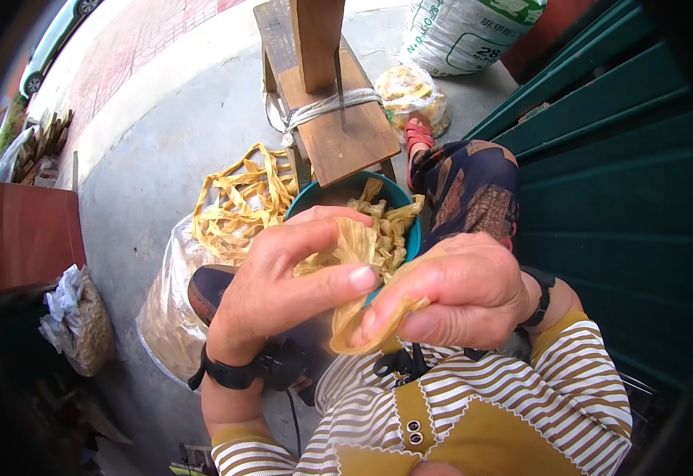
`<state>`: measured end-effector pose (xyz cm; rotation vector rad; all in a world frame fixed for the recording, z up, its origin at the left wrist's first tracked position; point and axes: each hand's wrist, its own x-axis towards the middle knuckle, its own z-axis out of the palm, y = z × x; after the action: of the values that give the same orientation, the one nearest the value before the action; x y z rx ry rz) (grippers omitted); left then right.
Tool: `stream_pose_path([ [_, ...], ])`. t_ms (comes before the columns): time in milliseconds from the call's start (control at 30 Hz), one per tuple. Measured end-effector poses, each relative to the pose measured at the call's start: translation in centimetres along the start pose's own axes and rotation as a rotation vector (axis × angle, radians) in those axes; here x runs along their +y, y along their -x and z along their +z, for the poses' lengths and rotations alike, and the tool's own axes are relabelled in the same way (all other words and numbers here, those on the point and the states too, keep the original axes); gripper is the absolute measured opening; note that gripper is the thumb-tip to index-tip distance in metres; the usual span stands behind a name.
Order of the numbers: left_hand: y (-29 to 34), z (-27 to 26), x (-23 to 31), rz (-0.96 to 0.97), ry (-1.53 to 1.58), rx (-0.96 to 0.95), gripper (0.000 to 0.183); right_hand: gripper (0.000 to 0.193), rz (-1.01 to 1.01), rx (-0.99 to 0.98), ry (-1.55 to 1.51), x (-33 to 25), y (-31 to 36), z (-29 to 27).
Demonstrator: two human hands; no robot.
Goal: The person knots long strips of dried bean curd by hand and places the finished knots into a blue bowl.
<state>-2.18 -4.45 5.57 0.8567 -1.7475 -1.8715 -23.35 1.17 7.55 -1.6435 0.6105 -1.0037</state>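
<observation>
A thin, yellowish, translucent strip (354, 238) is stretched between my two hands, in front of my chest; its exact kind I cannot make out. My left hand (279, 274) pinches it between thumb and fingers. At the other end my right hand (465, 289) is closed, with a loop of the strip wrapped about its fingertips. Just beyond them stands a teal bucket (415, 234) holding several folded or knotted pieces (394, 218) of the same material. To its left, a tangle of long yellow strips (243, 194) lies partly on a large clear plastic bag (172, 301).
A wooden bench (346, 147) with an upright post (317, 47) overhangs the bucket, tied with a pale cloth band. Behind it are a filled clear bag (414, 95) and a white woven sack (473, 36). Green metal panels (600, 166) rise on the right. Another filled bag (80, 321) is at left.
</observation>
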Motion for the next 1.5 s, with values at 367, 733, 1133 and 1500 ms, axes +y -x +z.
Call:
stream_pose_path([
  [367, 0.5, 3.0, -1.7, -0.060, 0.618, 0.180, 0.031, 0.023, 0.558, 0.239, -0.525, 5.9, 1.9, 1.7],
  [733, 0.3, 4.1, -4.1, 0.192, -0.003, 0.414, 0.027, 0.028, 0.289, 0.360, 0.075, 6.5, 2.3, 2.1],
  [1133, 1.8, 3.0, -4.7, -0.218, 0.944, -0.058, 0.035, 0.030, 0.439, 0.269, -0.690, 5.5, 1.7, 2.3],
  [1500, 1.6, 3.5, -3.1, -0.120, 0.473, 0.094, 0.032, 0.031, 0.644, 0.312, -0.364, 2.6, 1.6, 1.6],
])
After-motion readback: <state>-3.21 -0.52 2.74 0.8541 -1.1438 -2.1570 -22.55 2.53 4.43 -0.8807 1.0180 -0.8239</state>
